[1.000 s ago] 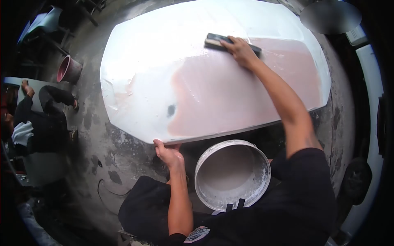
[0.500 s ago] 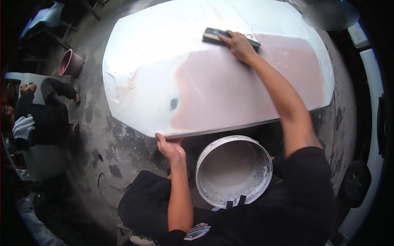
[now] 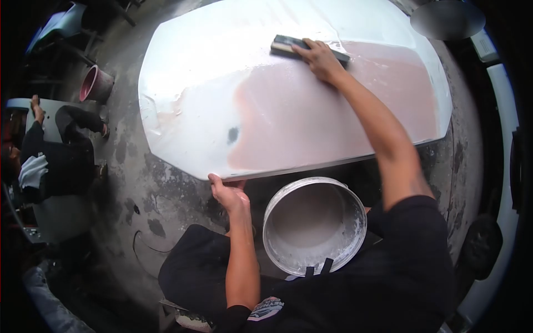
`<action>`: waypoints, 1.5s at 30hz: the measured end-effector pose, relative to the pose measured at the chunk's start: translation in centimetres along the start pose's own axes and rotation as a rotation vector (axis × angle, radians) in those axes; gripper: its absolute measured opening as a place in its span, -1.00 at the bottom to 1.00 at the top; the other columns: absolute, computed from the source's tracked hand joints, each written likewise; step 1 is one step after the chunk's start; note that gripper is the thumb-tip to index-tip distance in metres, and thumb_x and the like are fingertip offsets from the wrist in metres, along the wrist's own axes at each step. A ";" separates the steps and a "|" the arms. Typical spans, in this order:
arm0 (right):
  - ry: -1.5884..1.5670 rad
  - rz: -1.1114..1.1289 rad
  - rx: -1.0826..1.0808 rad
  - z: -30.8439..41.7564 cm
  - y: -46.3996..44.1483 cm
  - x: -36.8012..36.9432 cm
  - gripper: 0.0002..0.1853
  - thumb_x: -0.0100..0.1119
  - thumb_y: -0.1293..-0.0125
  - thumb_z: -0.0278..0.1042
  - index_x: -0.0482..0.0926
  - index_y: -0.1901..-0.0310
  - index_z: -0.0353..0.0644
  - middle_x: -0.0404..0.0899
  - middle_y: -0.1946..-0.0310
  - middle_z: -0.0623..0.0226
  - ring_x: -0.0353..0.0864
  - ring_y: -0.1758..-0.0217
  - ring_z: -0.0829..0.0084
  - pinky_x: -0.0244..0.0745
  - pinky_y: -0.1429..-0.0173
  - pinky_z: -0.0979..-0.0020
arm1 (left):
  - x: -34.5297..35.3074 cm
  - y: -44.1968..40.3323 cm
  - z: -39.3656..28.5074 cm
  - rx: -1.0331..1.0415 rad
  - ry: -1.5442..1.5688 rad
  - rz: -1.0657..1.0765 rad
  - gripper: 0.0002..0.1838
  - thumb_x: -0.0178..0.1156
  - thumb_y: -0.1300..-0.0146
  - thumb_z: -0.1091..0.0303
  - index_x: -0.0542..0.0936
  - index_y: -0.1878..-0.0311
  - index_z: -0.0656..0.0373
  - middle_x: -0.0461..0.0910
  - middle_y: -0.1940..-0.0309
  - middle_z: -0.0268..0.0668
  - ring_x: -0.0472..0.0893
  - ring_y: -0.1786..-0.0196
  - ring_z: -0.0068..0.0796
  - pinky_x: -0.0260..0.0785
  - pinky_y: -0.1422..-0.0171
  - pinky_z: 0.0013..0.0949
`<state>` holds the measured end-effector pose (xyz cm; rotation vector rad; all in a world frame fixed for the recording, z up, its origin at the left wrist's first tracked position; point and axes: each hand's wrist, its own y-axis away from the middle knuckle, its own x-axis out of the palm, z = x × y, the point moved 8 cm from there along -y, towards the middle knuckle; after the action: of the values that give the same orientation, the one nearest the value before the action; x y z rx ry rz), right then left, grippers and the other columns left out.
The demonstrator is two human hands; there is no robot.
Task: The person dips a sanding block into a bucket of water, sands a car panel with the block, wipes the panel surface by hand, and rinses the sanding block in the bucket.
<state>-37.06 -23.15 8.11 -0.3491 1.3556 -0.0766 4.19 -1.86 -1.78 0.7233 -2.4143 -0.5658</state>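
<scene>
A large white panel (image 3: 194,122) with a pinkish filler area and a small dark spot lies across the middle. My right hand (image 3: 320,60) grips a long dark sanding block (image 3: 287,46), which rests on the panel at the upper edge of the pink area. At the panel's near left corner, my left hand (image 3: 229,194) grasps the edge, thumb on top and the other fingers partly hidden beneath. A round white bucket (image 3: 268,225) of cloudy liquid stands close to my body, between my arms.
At the left, a co-worker (image 3: 61,161) in dark clothes sits beside another light panel (image 3: 62,219). A reddish bucket (image 3: 96,84) stands on the stained floor (image 3: 125,183). A white car body part (image 3: 502,166) lies along the right side.
The panel and bucket appear higher in view. My right hand and the block have shifted slightly left over the panel. My left hand keeps its hold. The co-worker's hand has moved.
</scene>
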 end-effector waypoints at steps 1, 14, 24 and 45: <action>0.014 0.031 0.147 -1.1 -2.1 0.5 -0.39 0.09 -0.34 -0.58 0.57 -0.44 -0.01 0.44 -0.43 -0.09 0.48 -0.37 -0.12 0.35 -0.53 0.02 | 0.3 -0.4 0.1 -0.022 0.006 0.005 -0.36 -0.02 -0.66 -0.16 0.31 -0.51 0.15 0.49 -0.33 0.00 0.64 -0.24 -0.02 0.73 0.01 0.03; -0.012 -0.050 -0.167 1.3 4.7 -1.2 -0.38 0.15 -0.30 -0.57 0.62 -0.40 0.07 0.44 -0.46 -0.07 0.49 -0.36 -0.10 0.36 -0.49 -0.03 | 0.2 -0.5 0.2 0.013 -0.018 -0.005 -0.36 -0.04 -0.67 -0.17 0.33 -0.50 0.15 0.50 -0.33 -0.02 0.64 -0.22 -0.03 0.70 -0.01 0.04; -0.121 0.103 -0.339 9.5 25.7 -9.3 -0.31 0.17 -0.16 -0.66 0.65 -0.38 0.01 0.41 -0.50 -0.08 0.54 -0.33 -0.12 0.38 -0.50 -0.15 | 0.8 -1.0 0.8 -0.046 -0.035 -0.031 -0.33 -0.12 -0.67 -0.24 0.38 -0.48 0.17 0.48 -0.35 -0.06 0.59 -0.26 -0.10 0.64 -0.17 0.00; 0.024 -0.032 -0.130 -1.9 3.6 -2.6 -0.42 0.18 -0.36 -0.56 0.58 -0.44 -0.06 0.42 -0.46 -0.12 0.46 -0.42 -0.12 0.34 -0.55 0.01 | -0.3 -1.0 0.6 0.007 -0.038 0.006 -0.32 -0.06 -0.66 -0.16 0.29 -0.53 0.22 0.48 -0.36 0.07 0.63 -0.28 0.05 0.76 -0.02 0.10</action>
<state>-39.98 -19.52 9.18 -0.4809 1.3820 -0.0190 4.36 -2.29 -2.90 0.7142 -2.4534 -0.5741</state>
